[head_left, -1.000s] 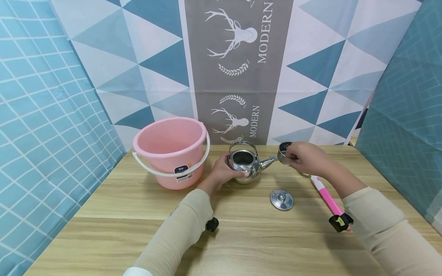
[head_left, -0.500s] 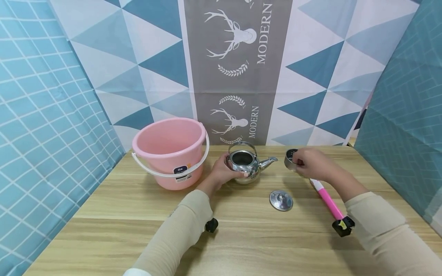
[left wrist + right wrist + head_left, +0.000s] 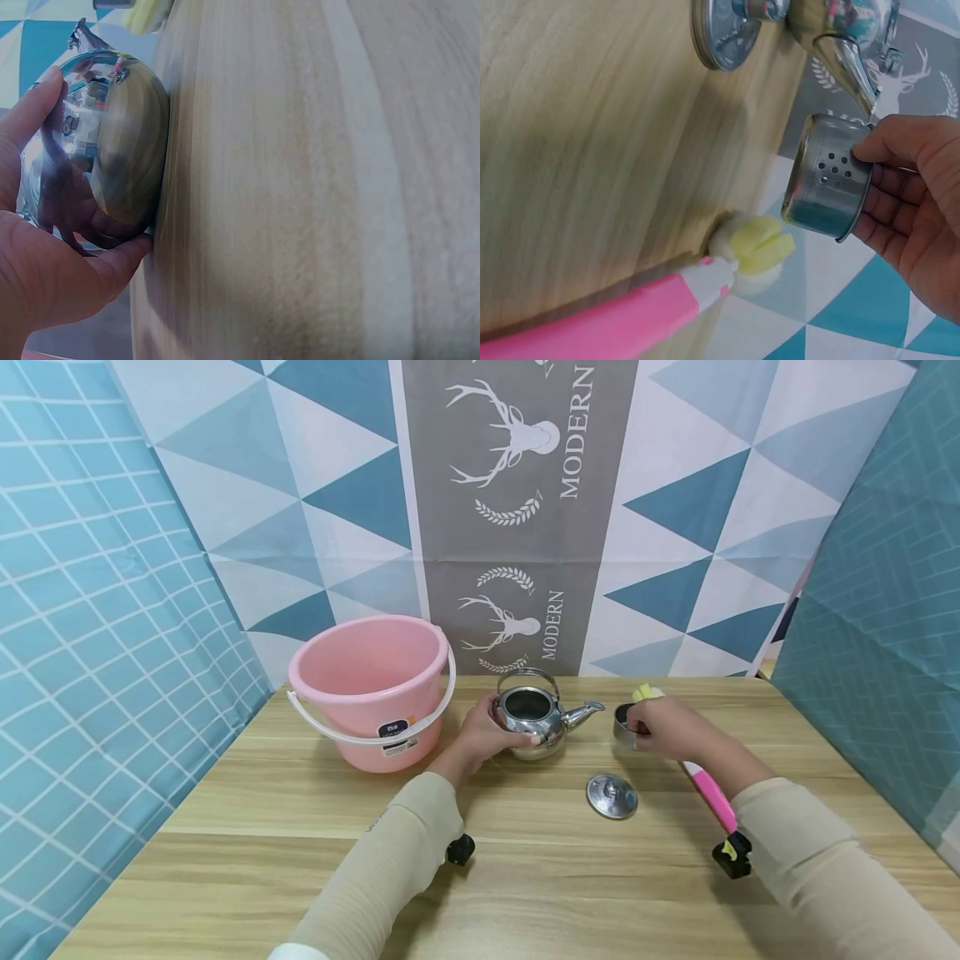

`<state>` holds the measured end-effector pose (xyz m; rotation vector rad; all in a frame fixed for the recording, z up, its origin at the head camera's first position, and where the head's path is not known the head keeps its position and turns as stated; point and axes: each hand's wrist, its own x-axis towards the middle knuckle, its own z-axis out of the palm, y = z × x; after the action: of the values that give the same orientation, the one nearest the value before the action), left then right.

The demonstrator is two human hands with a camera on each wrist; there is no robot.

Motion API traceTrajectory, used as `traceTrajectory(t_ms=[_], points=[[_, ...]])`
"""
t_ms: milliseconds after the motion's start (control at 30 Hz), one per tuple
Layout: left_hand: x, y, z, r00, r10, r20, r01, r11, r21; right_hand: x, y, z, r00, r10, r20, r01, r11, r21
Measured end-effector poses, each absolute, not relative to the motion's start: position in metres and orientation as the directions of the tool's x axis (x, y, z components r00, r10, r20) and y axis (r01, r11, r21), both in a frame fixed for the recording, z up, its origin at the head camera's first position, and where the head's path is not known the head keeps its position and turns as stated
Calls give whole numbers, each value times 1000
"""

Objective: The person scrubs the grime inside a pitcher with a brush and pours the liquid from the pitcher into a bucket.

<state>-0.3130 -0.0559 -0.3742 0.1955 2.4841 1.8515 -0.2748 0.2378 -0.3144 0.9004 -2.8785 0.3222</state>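
My left hand (image 3: 491, 732) grips the round body of a shiny steel teapot (image 3: 551, 735), thumb in front. The teapot stands upright and lidless on the table, its hoop handle raised and its spout to the right. Right of the spout, my right hand (image 3: 671, 727) pinches a small metal tea strainer (image 3: 829, 176) by its rim, above the table. Small holes show in the strainer's side in the right wrist view. The round teapot lid (image 3: 611, 796) lies knob up in front of the spout. Fingers on the teapot's far side are hidden in the head view.
A pink bucket (image 3: 360, 697) with a white handle stands left of the teapot. Beneath my right forearm lies a brush (image 3: 622, 319) with a pink handle and a yellow and white head. Patterned cloths hang behind and beside the wooden table (image 3: 570, 893).
My right hand first moved the strainer right, away from the spout, then lowered it and turned it. The brush's yellow head has come into sight. My left hand and the teapot stayed put.
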Motion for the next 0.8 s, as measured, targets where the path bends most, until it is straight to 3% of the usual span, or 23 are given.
traceTrajectory(t_ms=[800], points=[[-313, -57, -374, -991, 129, 45, 79, 266, 961, -287, 227, -334, -783, -621, 50, -622, 776, -108]])
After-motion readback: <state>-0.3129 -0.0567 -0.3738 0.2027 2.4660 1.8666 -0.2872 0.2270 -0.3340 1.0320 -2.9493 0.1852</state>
